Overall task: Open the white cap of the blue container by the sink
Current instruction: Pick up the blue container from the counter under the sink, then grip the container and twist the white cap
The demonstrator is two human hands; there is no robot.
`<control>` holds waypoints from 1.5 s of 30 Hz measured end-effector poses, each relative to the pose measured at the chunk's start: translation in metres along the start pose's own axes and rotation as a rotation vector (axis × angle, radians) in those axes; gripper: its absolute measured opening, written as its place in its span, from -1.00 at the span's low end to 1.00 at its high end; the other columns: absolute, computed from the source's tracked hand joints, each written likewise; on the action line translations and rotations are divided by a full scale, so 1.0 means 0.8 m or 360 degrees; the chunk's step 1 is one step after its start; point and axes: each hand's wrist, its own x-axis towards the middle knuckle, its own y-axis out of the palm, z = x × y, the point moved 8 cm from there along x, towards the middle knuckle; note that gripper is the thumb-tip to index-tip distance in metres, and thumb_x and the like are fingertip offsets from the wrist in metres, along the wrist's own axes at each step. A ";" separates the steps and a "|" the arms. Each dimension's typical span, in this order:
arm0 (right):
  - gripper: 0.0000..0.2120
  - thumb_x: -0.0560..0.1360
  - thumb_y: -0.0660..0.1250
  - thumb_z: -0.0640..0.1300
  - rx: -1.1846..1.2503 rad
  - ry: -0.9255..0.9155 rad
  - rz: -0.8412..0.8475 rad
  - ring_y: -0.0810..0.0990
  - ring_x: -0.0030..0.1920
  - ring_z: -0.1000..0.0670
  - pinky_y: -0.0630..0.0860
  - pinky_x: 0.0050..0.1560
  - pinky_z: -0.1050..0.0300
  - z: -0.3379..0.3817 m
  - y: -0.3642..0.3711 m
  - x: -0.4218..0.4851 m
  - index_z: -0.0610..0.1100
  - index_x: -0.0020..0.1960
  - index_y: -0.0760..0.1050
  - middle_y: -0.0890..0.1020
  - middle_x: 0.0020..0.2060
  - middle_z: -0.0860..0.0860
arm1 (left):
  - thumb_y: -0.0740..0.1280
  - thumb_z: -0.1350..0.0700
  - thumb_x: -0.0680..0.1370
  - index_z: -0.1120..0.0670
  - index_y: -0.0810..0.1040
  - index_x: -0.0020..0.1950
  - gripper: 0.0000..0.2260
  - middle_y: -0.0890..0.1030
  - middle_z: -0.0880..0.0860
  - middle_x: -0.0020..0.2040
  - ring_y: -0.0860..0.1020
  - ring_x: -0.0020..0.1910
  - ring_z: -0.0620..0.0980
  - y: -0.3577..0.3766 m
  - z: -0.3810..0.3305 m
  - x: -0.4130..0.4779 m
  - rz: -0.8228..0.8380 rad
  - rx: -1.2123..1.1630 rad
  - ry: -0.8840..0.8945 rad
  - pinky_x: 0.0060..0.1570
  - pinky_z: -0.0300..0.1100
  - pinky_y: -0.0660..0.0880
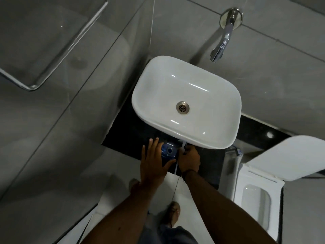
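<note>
A blue container (pixel 168 150) stands on the dark table (pixel 130 132) just in front of the white sink (pixel 186 103), close to the sink's near rim. The left hand (pixel 154 164) lies against the container's left side with the fingers spread and the thumb reaching under it toward the right. The right hand (pixel 190 158) is curled into a pinch at the container's right edge, holding something small and white (pixel 183 147) — it looks like the cap or its strip, but it is too small to tell for certain. The container's top shows a dark round opening. A chrome tap (pixel 223 37) juts from the grey wall above the sink — a white toilet (pixel 260 194) sits to the right.
</note>
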 end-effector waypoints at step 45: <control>-0.72 0.52 0.46 -0.18 -0.0104 -0.0877 0.0342 0.58 0.13 -0.03 0.59 0.25 -0.04 0.084 -0.014 -0.073 -0.10 0.22 0.63 0.60 0.07 0.00 | -0.05 -0.38 0.62 0.17 0.38 0.54 -0.24 0.42 0.15 0.55 0.23 0.61 0.11 0.000 0.003 -0.008 -0.0207 0.0009 0.0113 0.58 0.18 0.12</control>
